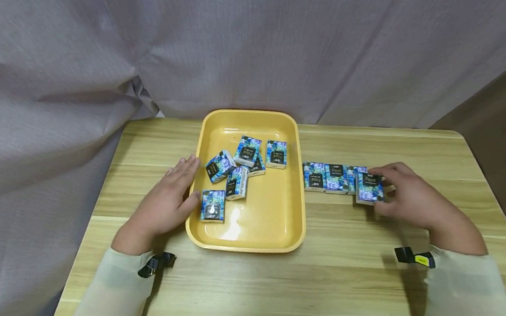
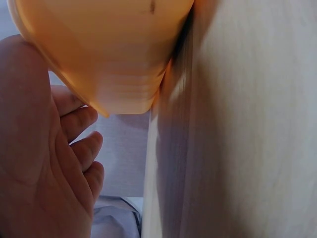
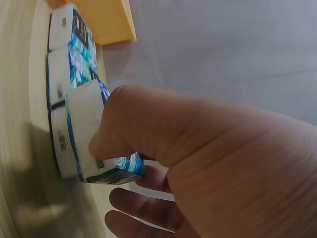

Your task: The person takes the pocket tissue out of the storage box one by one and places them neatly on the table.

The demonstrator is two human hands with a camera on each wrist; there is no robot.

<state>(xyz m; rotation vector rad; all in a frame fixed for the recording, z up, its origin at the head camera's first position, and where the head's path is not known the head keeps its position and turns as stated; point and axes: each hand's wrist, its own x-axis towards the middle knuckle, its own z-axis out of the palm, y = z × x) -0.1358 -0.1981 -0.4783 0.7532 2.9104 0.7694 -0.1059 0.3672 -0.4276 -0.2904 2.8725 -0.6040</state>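
Meanwhile the right hand (image 1: 410, 199) pinches a tissue pack (image 1: 368, 187) beside the desk row (image 1: 328, 176); the left hand (image 1: 166, 202), fingers straight, steadies the yellow tray (image 1: 261, 238).

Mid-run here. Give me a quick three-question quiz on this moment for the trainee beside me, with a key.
1. True or false: the right hand grips a tissue pack.
2. Which thing does the left hand touch? A) the curtain B) the yellow tray C) a pack on the table
3. Fill in: the row of packs outside the tray lies on its ____ side, seen from the head camera.

Key: 1 true, its fingers and thumb pinch the pack at the row's right end. 2 B, straight fingers lie against the tray's left rim. 3 right.
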